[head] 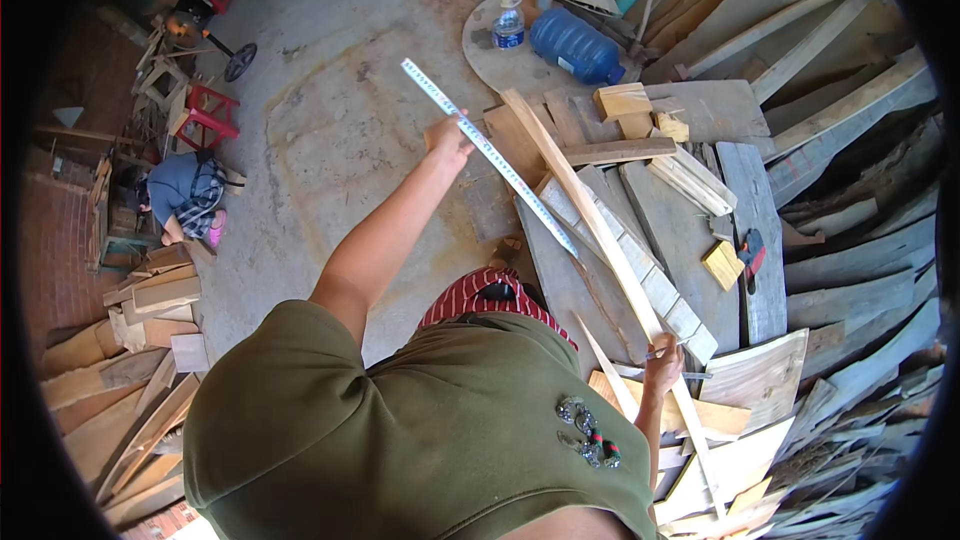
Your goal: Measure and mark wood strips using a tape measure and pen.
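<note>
My left hand grips a white measuring tape blade and holds it out over the floor and the edge of the boards. The blade's far end points up and left; its near end hangs beside the work surface. My right hand is closed around a long, narrow wooden strip, which slants across the stacked boards. A thin, pen-like object shows at the right fingers, too small to name. Under the strip lies a row of pale wooden blocks. A pointed wood offcut lies left of my right hand.
Wood blocks and a dark red glove lie on grey boards. A blue water jug and a clear bottle stand beyond. Rough planks line the right. Another person bends near a red stool.
</note>
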A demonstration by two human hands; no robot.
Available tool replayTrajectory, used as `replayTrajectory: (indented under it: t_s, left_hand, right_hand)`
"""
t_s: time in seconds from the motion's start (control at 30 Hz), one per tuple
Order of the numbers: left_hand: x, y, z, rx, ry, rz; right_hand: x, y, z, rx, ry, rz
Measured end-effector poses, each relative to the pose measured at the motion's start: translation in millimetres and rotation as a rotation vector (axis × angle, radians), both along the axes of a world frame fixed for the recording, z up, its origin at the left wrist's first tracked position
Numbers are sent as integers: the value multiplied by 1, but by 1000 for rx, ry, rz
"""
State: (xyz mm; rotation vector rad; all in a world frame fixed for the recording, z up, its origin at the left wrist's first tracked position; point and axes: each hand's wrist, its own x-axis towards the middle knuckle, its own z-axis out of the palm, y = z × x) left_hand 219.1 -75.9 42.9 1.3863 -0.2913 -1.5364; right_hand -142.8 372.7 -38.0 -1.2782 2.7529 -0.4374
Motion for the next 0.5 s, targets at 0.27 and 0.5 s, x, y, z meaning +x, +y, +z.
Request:
replayTrajectory:
  t_s: [0.27, 0.5]
  left_hand:
    - [-89, 30, -30, -34, -86, -326]
    - [-111, 64, -56, 1, -54, -449]
  right_hand:
    - [60, -100, 90, -324, -240, -35]
    - [104, -188, 115, -42, 44, 400]
